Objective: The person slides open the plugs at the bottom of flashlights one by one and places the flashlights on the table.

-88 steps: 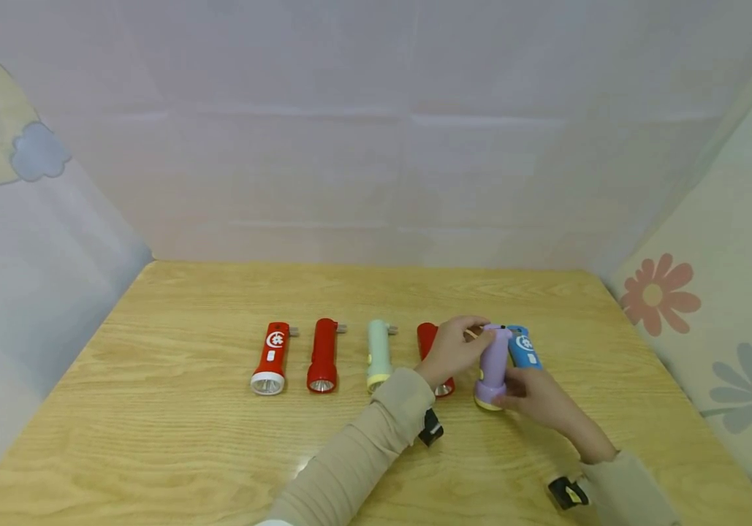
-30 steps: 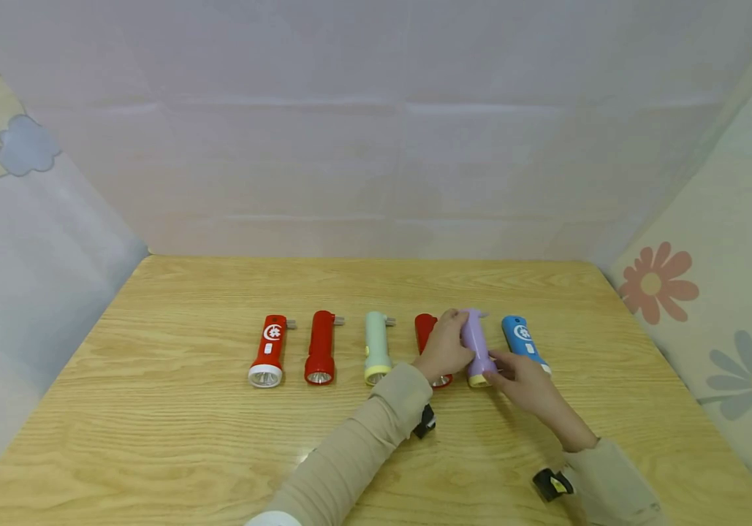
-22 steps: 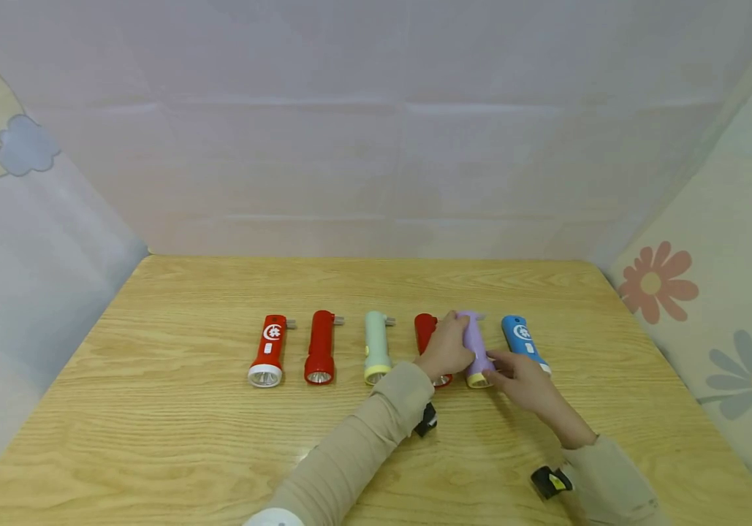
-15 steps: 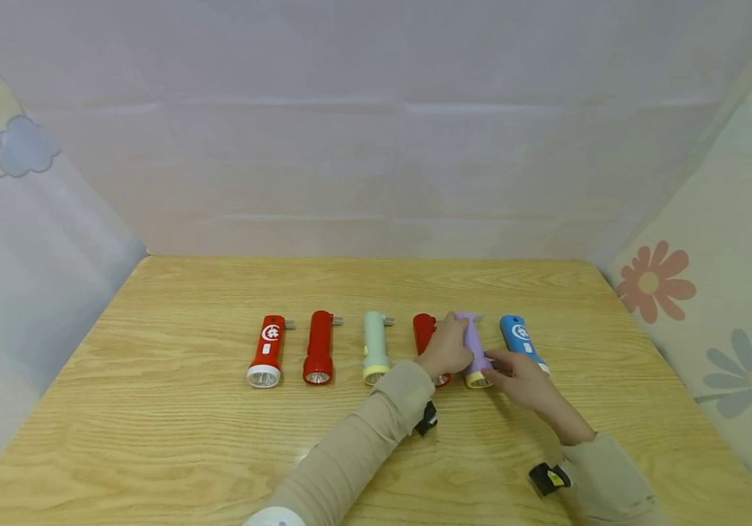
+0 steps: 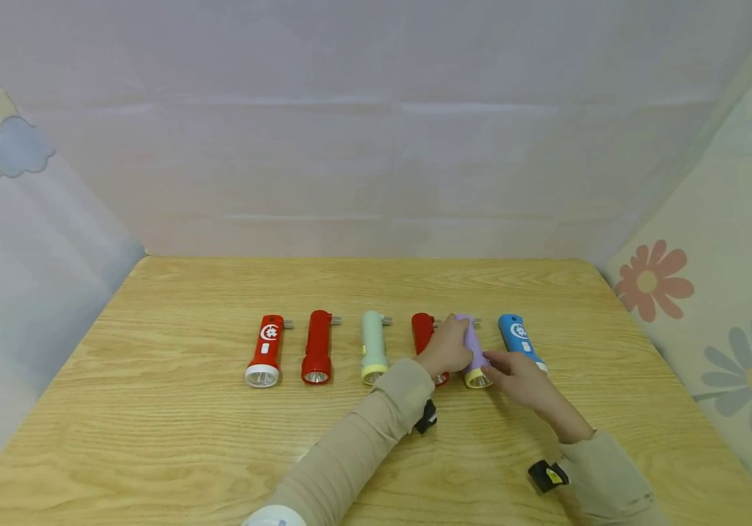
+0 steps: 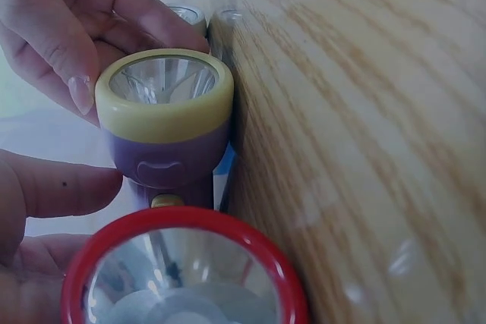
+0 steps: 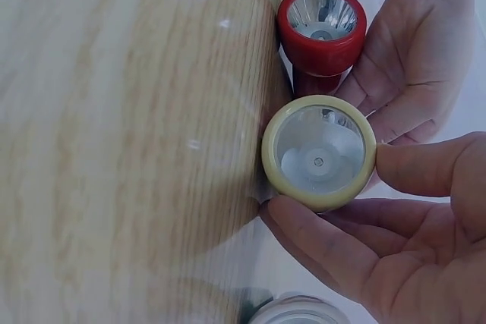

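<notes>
A purple flashlight (image 5: pixel 473 345) with a yellow head rim lies on the table, lens toward me, plug prongs pointing right. My left hand (image 5: pixel 446 349) reaches over a red flashlight (image 5: pixel 422 330) and grips the purple body from the left. From the right, my right hand (image 5: pixel 522 378) pinches the yellow rim (image 7: pixel 278 181) between thumb and fingers in the right wrist view. In the left wrist view, the left thumb (image 6: pixel 64 185) touches the purple side below the rim. The left hand and sleeve hide part of the red flashlight.
Left of the hands lie a pale green flashlight (image 5: pixel 373 343), a plain red flashlight (image 5: pixel 318 343) and a red flashlight with a white rim (image 5: pixel 267 343). A blue flashlight (image 5: pixel 517 337) lies to the right. Printed cloth walls (image 5: pixel 376 161) surround the wooden table (image 5: pixel 185 438).
The purple flashlight was tilted up in both hands; it came down onto the table between the red and blue ones. It then turned slightly, showing more lens and its prongs.
</notes>
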Available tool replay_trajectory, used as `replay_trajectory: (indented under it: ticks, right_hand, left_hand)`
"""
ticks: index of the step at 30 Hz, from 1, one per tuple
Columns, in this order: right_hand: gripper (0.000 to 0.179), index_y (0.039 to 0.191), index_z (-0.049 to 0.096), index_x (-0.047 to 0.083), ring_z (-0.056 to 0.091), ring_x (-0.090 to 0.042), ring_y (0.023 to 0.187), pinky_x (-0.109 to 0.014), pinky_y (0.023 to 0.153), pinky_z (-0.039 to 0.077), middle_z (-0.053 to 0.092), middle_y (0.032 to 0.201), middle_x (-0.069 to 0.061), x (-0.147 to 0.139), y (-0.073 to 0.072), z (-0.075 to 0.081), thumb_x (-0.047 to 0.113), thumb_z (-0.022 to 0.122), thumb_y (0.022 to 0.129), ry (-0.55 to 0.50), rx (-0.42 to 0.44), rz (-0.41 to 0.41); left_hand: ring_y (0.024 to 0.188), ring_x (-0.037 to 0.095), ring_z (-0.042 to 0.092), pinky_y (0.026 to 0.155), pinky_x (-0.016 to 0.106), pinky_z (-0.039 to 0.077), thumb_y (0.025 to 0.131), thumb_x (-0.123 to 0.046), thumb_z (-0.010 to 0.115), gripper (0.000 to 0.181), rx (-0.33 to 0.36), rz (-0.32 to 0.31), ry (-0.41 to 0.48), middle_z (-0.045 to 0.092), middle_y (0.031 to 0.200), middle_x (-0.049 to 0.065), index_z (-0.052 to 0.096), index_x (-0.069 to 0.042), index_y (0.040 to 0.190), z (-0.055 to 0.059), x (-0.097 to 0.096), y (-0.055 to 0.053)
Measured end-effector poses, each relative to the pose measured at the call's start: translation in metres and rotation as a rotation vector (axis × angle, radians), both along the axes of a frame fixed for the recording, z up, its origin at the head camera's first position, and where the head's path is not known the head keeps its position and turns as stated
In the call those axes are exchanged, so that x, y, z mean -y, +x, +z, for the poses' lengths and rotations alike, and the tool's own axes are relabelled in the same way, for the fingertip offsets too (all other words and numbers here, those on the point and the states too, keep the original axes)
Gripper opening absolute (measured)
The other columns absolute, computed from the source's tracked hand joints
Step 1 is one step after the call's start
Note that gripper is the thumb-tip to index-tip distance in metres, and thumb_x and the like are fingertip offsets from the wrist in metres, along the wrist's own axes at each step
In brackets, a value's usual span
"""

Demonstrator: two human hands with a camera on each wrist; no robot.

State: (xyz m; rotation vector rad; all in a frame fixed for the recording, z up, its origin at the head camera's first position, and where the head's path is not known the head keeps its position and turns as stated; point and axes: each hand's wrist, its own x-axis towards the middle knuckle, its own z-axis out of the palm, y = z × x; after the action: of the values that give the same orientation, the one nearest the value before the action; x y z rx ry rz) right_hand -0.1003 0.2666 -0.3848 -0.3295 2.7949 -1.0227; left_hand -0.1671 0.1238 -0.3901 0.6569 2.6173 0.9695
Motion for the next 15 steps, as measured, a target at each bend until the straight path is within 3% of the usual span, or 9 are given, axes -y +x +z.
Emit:
replay_trajectory:
  ticks: [4, 11, 15]
  right_hand:
    - [0.034, 0.116, 0.050, -0.019, 0.054, -0.041, 0.103, -0.049, 0.082, 0.045, 0.056, 0.110, -0.030, 0.0017, 0.0030, 0.0022, 0.003, 0.051, 0.090, 0.026, -0.017, -0.015]
    - [0.031, 0.114, 0.053, -0.017, 0.057, -0.041, 0.097, -0.048, 0.078, 0.047, 0.058, 0.108, -0.030, 0.0035, 0.0078, 0.0054, 0.000, 0.053, 0.087, 0.041, -0.066, -0.036]
    - [0.030, 0.112, 0.053, -0.018, 0.060, -0.040, 0.092, -0.046, 0.075, 0.049, 0.058, 0.106, -0.031, 0.0038, 0.0103, 0.0072, -0.001, 0.055, 0.087, 0.044, -0.079, -0.032]
  left_hand:
    - [0.094, 0.014, 0.048, 0.084, 0.021, 0.041, 0.077, -0.001, 0.062, 0.049, 0.006, -0.008, 0.021, 0.048, 0.119, 0.012, 0.051, -0.002, 0.125, -0.0010, 0.0002, 0.0006]
    - [0.117, 0.020, 0.045, 0.094, 0.026, 0.038, 0.079, -0.002, 0.061, 0.059, 0.019, 0.014, 0.055, 0.040, 0.135, 0.016, 0.042, -0.003, 0.135, -0.0019, 0.0030, 0.0020]
    - [0.115, 0.021, 0.046, 0.093, 0.028, 0.039, 0.081, -0.006, 0.060, 0.057, -0.001, 0.037, 0.065, 0.041, 0.134, 0.014, 0.042, -0.004, 0.135, -0.0005, 0.0052, 0.0024]
